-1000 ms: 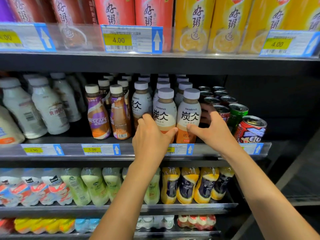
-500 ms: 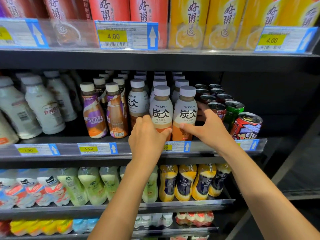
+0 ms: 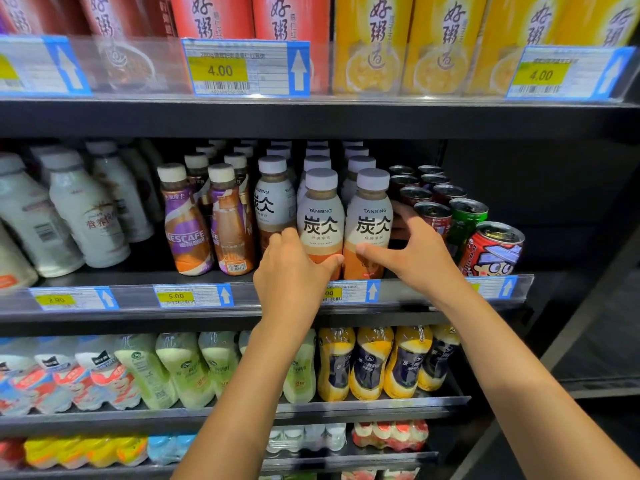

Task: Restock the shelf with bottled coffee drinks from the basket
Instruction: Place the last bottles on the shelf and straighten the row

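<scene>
A dark store shelf (image 3: pixel 214 318) with price tags along its front edge was packed with drinks. Two front Tanbing coffee bottles stood upright, side by side. The left hand (image 3: pixel 292 271) was wrapped around the left bottle (image 3: pixel 320 216) near its bottom. The right hand (image 3: pixel 412 252) was wrapped around the right bottle (image 3: pixel 372 220), thumb in front. Red and green cans (image 3: pixel 450 206) stood just beside it. The bottle bottoms were hidden by the hands. The basket was out of sight.

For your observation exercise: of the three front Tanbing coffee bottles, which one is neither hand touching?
The leftmost Tanbing bottle, set slightly back beside the Nescafe bottles. The left hand grips the middle one; the right hand holds the rightmost.
</scene>
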Available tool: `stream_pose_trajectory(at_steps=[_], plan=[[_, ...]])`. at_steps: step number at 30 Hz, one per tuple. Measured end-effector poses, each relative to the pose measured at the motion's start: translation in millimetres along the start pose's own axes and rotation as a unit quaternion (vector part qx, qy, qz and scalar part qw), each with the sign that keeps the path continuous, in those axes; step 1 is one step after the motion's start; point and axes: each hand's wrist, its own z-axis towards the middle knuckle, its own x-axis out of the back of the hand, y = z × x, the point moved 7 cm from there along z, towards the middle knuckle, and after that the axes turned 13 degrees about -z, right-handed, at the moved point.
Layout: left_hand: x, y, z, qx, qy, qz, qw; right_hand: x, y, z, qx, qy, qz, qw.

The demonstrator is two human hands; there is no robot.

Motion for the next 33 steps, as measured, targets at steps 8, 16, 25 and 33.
stream_pose_trajectory(at_steps=[8, 16, 25, 33], plan=[[0, 0, 0, -0.003, 0.004, 0.003, 1.0, 1, -1, -1, -0.004, -0.001, 0.003, 1.0], [2, 1, -2, -0.007, 0.01, 0.001, 1.0, -2, -1, -2, -0.012, -0.008, 0.003, 1.0], [13, 0, 2, -0.031, -0.017, -0.081, 0.996, 5, -14, -14, -0.039, 0.041, -0.014, 0.998], [130, -43, 28, -0.114, 0.138, -0.171, 0.969, 12, -157, -55, 0.165, 0.282, 0.009, 0.945]])
